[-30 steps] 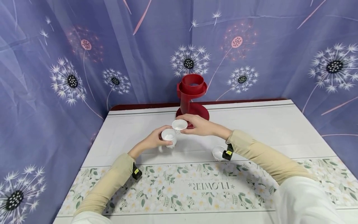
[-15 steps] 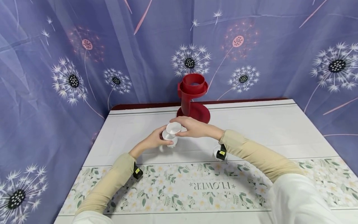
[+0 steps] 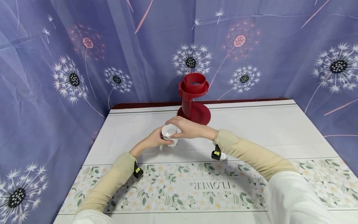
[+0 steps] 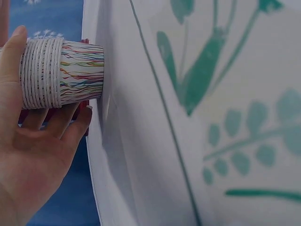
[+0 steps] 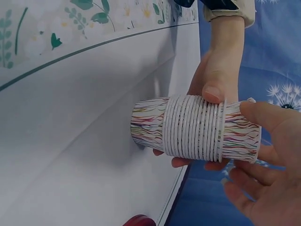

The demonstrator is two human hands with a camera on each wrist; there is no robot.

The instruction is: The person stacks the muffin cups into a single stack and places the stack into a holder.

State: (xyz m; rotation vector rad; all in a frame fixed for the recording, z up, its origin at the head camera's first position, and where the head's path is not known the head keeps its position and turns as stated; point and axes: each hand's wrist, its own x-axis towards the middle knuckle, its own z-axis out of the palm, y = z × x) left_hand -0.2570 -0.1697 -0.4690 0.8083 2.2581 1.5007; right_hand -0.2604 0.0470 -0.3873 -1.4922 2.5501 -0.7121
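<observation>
My left hand (image 3: pixel 153 139) grips a stack of paper cups (image 5: pixel 193 127), printed with coloured wavy lines, its white rims nested close together. The stack is held mouth up over the white table cover, its narrow end close to it in the left wrist view. At the stack's top, my right hand (image 3: pixel 186 128) holds a single paper cup (image 5: pixel 241 132) near the rim, between thumb and fingers. This cup's lower part is at the mouth of the stack, while its upper wall still shows above. One white cup (image 3: pixel 223 156) on the table is mostly hidden behind the right wrist camera.
A red stand (image 3: pixel 194 96) with a ring-shaped top and round base is at the table's back, just beyond my right hand. The white table cover (image 3: pixel 251 124) has a floral band in front. A purple dandelion curtain (image 3: pixel 145 62) hangs behind.
My right hand has moved left with its cup, from beside the stack to right over its mouth, and then slightly down into it. The left hand has stayed nearly still.
</observation>
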